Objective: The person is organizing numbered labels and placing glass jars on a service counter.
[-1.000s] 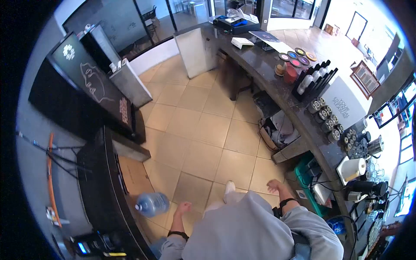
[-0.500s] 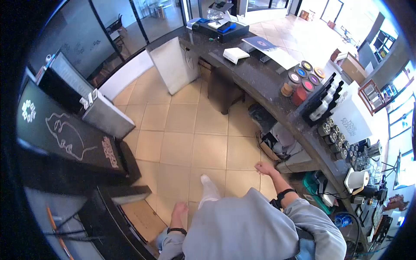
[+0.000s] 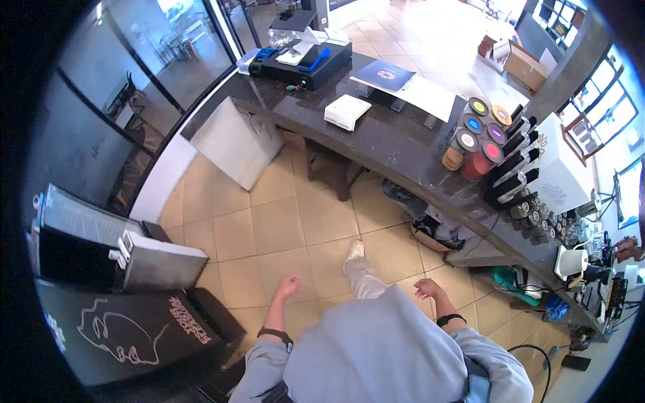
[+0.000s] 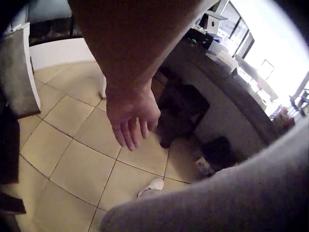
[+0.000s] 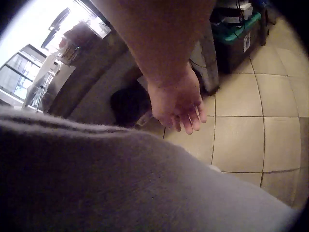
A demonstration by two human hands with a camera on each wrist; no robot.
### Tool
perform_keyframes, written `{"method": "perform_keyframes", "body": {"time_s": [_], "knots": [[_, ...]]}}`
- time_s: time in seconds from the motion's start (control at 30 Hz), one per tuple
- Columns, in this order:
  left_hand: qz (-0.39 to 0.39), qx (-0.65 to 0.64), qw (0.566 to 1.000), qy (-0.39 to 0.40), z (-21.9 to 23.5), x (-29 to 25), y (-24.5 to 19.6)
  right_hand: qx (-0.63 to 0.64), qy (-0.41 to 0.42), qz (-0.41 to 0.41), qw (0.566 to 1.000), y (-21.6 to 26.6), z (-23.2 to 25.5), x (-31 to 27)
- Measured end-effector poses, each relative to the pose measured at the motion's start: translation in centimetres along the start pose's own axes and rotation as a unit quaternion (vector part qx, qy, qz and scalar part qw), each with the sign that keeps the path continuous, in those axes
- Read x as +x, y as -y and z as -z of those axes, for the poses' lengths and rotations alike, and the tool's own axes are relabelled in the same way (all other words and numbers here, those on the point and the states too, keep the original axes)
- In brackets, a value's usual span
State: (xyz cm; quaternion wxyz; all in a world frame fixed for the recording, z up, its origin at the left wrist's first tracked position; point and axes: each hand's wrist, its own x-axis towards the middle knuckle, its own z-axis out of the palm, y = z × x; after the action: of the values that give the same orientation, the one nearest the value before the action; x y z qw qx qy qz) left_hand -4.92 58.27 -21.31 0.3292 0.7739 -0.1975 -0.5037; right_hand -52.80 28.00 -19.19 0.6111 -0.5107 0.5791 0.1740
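My left hand (image 3: 289, 287) hangs over the tiled floor (image 3: 275, 228) with nothing in it; its loosely bent fingers point down in the left wrist view (image 4: 130, 118). On the other side of my body, the right hand (image 3: 428, 289) also hangs free, fingers relaxed, as the right wrist view shows (image 5: 178, 104). A white shoe (image 3: 356, 250) shows on the floor between the two hands. The long dark counter (image 3: 396, 161) runs ahead and to the right, apart from both hands.
On the counter stand a white box-like device (image 3: 347, 112), a black cash drawer (image 3: 302, 70), colour-lidded jars (image 3: 480, 161) and several small jars (image 3: 534, 221). A dark stool (image 3: 334, 168) and a bag (image 3: 437, 232) sit beneath. A black lettered panel (image 3: 134, 329) stands at left.
I have walked forward, and the view has swung so the counter's far end is nearer. The blue water bottle at lower left has left view. Both hands stay without anything in them.
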Motion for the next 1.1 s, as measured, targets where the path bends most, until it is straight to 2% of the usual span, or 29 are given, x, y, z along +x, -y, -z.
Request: {"method": "perform_keyframes", "body": {"time_s": [0.03, 0.07, 0.1, 0.13, 0.17, 0.2, 0.23, 0.27, 0.3, 0.43, 0.5, 0.6, 0.63, 0.67, 0.7, 0.73, 0.77, 0.8, 0.83, 0.9, 0.93, 1.0, 1.03, 1.1], "knots": [[0.003, 0.01, 1.0, 0.001, 1.1, 1.5, -0.9, 0.0, 0.022, -0.03, 0.999, 1.2, 0.3, 1.1], [0.045, 0.017, 0.999, 0.019, 2.0, 2.6, -1.8, -0.001, 0.045, -0.061, 0.997, 2.4, 0.4, 2.2], [0.087, 0.022, 0.995, 0.036, 2.8, 3.5, -2.3, 0.007, 0.024, -0.064, 0.998, 3.9, 0.5, 3.3], [0.098, 0.03, 0.994, 0.037, 3.9, 3.8, -3.8, -0.135, 0.077, 0.08, 0.985, 3.6, 1.8, 7.5], [0.123, 0.055, 0.99, 0.047, 4.8, 3.9, -5.5, -0.268, 0.126, 0.221, 0.929, 2.8, 2.9, 11.4], [0.14, 0.078, 0.985, 0.056, 5.5, 5.1, -7.1, -0.193, 0.072, 0.095, 0.974, 8.5, 2.9, 9.7], [0.141, 0.083, 0.985, 0.058, 6.3, 6.8, -8.7, -0.471, 0.008, 0.364, 0.803, 10.7, 3.8, 12.1], [0.129, 0.059, 0.989, 0.035, 7.1, 7.7, -9.3, -0.245, 0.031, 0.289, 0.925, 14.8, 4.0, 11.1], [0.117, 0.035, 0.992, 0.012, 7.6, 8.4, -9.7, -0.175, 0.026, 0.167, 0.97, 21.0, 4.2, 8.4], [0.116, 0.037, 0.992, 0.039, 9.3, 13.2, -13.7, -0.093, -0.018, 0.334, 0.938, 35.6, 5.0, 6.2], [0.067, 0.037, 0.996, 0.054, 10.2, 16.7, -15.4, -0.065, -0.076, 0.36, 0.928, 41.7, 5.2, 5.2], [0.055, 0.031, 0.996, 0.062, 11.2, 23.8, -17.2, -0.02, -0.126, 0.323, 0.938, 48.0, 5.0, 6.8], [0.019, 0.006, 0.998, 0.065, 11.1, 24.5, -20.4, 0.069, -0.178, 0.361, 0.913, 49.6, 4.6, 7.7], [-0.02, -0.019, 0.997, 0.068, 10.9, 24.6, -25.6, 0.157, -0.231, 0.398, 0.874, 51.4, 4.4, 8.6], [-0.059, -0.039, 0.994, 0.087, 10.8, 25.5, -29.5, 0.161, -0.24, 0.395, 0.872, 53.1, 4.3, 9.4], [-0.096, -0.062, 0.988, 0.106, 10.5, 26.0, -33.0, 0.185, -0.254, 0.354, 0.881, 54.4, 4.2, 10.2], [-0.139, -0.052, 0.982, 0.115, 10.2, 25.8, -37.1, 0.207, -0.265, 0.312, 0.889, 55.3, 4.3, 11.0], [-0.182, -0.043, 0.975, 0.123, 10.2, 25.7, -40.9, 0.206, -0.269, 0.308, 0.889, 55.9, 4.1, 12.3], [-0.182, -0.043, 0.974, 0.128, 9.8, 26.0, -43.5, 0.236, -0.25, 0.286, 0.895, 56.3, 4.1, 14.0], [-0.315, -0.024, 0.941, 0.123, 9.4, 27.1, -47.7, 0.26, -0.209, 0.254, 0.908, 58.0, 4.3, 14.7], [-0.312, -0.023, 0.94, 0.134, 9.3, 27.3, -49.8, 0.265, -0.215, 0.246, 0.907, 58.7, 4.3, 14.4], [-0.496, 0.133, 0.857, 0.05, 8.9, 27.7, -53.3, 0.277, -0.175, 0.198, 0.924, 59.3, 4.1, 14.0], [-0.534, 0.141, 0.833, 0.041, 8.4, 28.4, -54.1, 0.284, -0.185, 0.188, 0.922, 59.8, 4.0, 13.4], [-0.535, 0.162, 0.828, 0.053, 7.9, 29.2, -55.5, 0.332, -0.15, 0.182, 0.913, 60.6, 3.7, 12.3]]}}
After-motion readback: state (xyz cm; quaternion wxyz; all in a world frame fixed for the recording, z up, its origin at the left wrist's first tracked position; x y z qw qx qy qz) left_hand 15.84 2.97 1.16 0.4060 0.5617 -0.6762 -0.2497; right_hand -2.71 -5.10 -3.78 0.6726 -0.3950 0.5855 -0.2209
